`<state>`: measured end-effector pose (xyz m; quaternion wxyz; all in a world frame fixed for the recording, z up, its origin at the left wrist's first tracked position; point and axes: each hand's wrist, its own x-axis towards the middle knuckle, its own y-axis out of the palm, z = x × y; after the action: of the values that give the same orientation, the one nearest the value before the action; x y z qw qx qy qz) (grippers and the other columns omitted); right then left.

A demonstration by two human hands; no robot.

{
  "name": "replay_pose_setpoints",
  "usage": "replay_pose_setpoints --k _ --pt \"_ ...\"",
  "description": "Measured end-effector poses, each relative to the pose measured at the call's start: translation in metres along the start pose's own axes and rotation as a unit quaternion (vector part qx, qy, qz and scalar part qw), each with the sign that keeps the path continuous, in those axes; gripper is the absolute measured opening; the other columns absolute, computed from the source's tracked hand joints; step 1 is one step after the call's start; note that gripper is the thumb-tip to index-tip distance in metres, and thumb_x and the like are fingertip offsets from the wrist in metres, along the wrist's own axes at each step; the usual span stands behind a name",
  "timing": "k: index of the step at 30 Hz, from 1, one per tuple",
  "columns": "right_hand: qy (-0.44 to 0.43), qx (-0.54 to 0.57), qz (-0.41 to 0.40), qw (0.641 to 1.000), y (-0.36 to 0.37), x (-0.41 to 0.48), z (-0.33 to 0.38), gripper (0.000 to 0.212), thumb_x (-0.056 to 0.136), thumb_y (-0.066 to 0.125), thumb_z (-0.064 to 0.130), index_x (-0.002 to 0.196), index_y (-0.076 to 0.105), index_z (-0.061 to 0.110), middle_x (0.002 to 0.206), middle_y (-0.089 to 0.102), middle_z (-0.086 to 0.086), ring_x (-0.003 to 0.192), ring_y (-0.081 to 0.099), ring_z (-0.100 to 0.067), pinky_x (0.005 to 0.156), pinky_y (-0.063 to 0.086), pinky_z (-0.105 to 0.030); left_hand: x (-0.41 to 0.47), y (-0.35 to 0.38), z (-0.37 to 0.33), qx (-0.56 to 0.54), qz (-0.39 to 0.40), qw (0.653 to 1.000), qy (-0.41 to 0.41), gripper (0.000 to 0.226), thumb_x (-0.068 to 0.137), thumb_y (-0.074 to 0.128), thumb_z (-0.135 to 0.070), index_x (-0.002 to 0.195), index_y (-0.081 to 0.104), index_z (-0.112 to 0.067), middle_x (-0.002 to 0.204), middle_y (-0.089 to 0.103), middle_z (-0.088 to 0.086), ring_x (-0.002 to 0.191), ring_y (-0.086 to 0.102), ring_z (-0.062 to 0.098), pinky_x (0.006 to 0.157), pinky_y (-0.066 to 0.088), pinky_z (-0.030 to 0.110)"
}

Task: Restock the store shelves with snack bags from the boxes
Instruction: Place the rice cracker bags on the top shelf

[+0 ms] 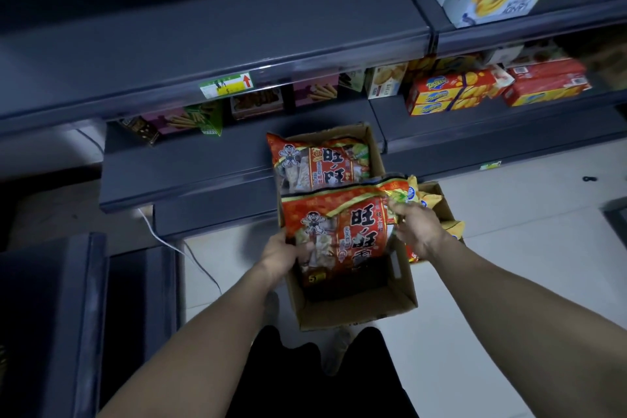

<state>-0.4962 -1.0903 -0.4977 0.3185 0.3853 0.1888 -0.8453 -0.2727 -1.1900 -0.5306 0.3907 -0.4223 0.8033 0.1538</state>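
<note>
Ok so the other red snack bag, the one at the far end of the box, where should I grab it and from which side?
Take the far red bag by its two side edges, coming down from above. It lies nearly flat, face up, in the open-topped cardboard box, so the top is probably the only free approach. Both the left hand and the right hand are now gripping the near red bag, which partly overlaps it, so move that first.

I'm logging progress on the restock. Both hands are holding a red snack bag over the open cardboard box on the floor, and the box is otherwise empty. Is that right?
Not quite. The head view shows the left hand and right hand holding the red snack bag over the cardboard box, but the box is not otherwise empty: another red bag lies at its far end.
</note>
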Motion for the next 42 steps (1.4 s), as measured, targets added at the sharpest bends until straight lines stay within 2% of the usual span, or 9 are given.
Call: replay_pose_setpoints --k 2,6,10,14,16,23,27,34,42 --pt "0.019 -0.005 0.053 0.998 -0.007 -0.002 -0.004 0.040 0.084 0.048 -0.002 0.123 0.048 0.006 0.116 0.062 -0.016 0.110 0.058 -0.031 0.098 0.046 -0.044 -0.001 -0.001 -0.004 -0.021 0.014 1.000 -0.006 0.044 0.078 0.073 -0.006 0.119 0.058 -0.014 0.114 0.069 0.007 0.108 0.062 0.030 0.100 0.046 0.050" --pt "0.030 -0.064 0.133 0.989 -0.008 -0.011 -0.005 0.046 0.076 0.036 -0.014 0.106 0.050 0.017 0.096 0.062 -0.013 0.089 0.059 -0.026 0.069 0.046 -0.036 -0.007 -0.005 -0.012 -0.084 0.025 0.996 0.010 0.042 0.080 0.070 -0.007 0.121 0.059 -0.007 0.109 0.070 0.010 0.099 0.066 0.029 0.093 0.052 0.046" --pt "0.015 -0.053 0.153 0.987 0.002 -0.013 0.003 0.051 0.079 0.062 -0.005 0.123 0.046 0.015 0.112 0.068 -0.009 0.109 0.059 -0.028 0.104 0.037 -0.052 -0.016 -0.011 -0.035 -0.143 0.000 0.989 0.041 0.027 0.089 0.062 -0.015 0.115 0.058 -0.007 0.091 0.067 0.009 0.055 0.067 0.009 0.045 0.051 0.017" --pt "-0.016 -0.010 0.184 0.983 0.011 -0.033 0.032 0.055 0.081 0.066 -0.002 0.128 0.041 0.012 0.109 0.069 -0.014 0.096 0.068 -0.027 0.101 0.043 -0.053 -0.024 -0.022 -0.063 -0.126 -0.054 0.988 0.078 0.051 0.082 0.066 -0.046 0.112 0.056 -0.007 0.106 0.070 0.013 0.093 0.069 0.029 0.087 0.055 0.046" --pt "-0.049 -0.006 0.187 0.981 0.014 -0.044 0.050 0.057 0.083 0.065 -0.003 0.130 0.037 0.011 0.103 0.067 -0.013 0.079 0.070 -0.022 0.096 0.047 -0.051 -0.030 -0.026 -0.079 -0.100 -0.059 0.987 0.113 0.072 0.070 0.066 -0.061 0.115 0.056 -0.004 0.111 0.069 0.015 0.097 0.068 0.033 0.090 0.052 0.053" --pt "-0.215 -0.050 0.162 0.962 0.018 -0.103 0.128 0.076 0.075 0.078 0.024 0.135 0.031 0.022 0.136 0.048 -0.008 0.119 0.051 -0.025 0.095 0.043 -0.039 -0.094 -0.037 -0.164 -0.065 0.003 0.975 0.212 0.063 0.069 0.078 -0.045 0.115 0.048 -0.013 0.120 0.064 0.014 0.101 0.067 0.030 0.091 0.052 0.053" --pt "-0.284 -0.067 0.156 0.944 0.012 -0.136 0.168 0.120 0.044 0.085 0.064 0.143 0.020 0.043 0.149 0.040 0.003 0.131 0.046 -0.025 0.108 0.038 -0.053 -0.144 -0.047 -0.218 0.061 0.032 0.962 0.263 0.110 0.043 0.088 -0.047 0.135 0.031 -0.034 0.129 0.058 0.000 0.113 0.060 0.022 0.102 0.044 0.045" --pt "-0.406 -0.014 0.194 0.893 0.001 -0.239 0.240 0.073 0.081 0.069 0.032 0.142 0.030 0.017 0.092 0.072 0.002 0.081 0.070 -0.019 0.088 0.052 -0.043 -0.225 -0.064 -0.291 0.099 0.069 0.922 0.367 0.088 0.071 0.078 -0.002 0.136 0.022 -0.020 0.116 0.058 -0.006 0.098 0.063 0.010 0.079 0.056 0.027" --pt "-0.527 -0.055 0.196 0.825 0.021 -0.321 0.337 0.025 0.087 0.062 0.034 0.110 0.058 0.023 0.097 0.075 0.000 0.086 0.073 -0.020 0.087 0.055 -0.045 -0.298 -0.083 -0.361 0.024 -0.001 0.872 0.489 0.080 0.075 0.074 -0.004 0.138 0.028 -0.023 0.126 0.058 0.000 0.105 0.063 0.018 0.088 0.053 0.039"
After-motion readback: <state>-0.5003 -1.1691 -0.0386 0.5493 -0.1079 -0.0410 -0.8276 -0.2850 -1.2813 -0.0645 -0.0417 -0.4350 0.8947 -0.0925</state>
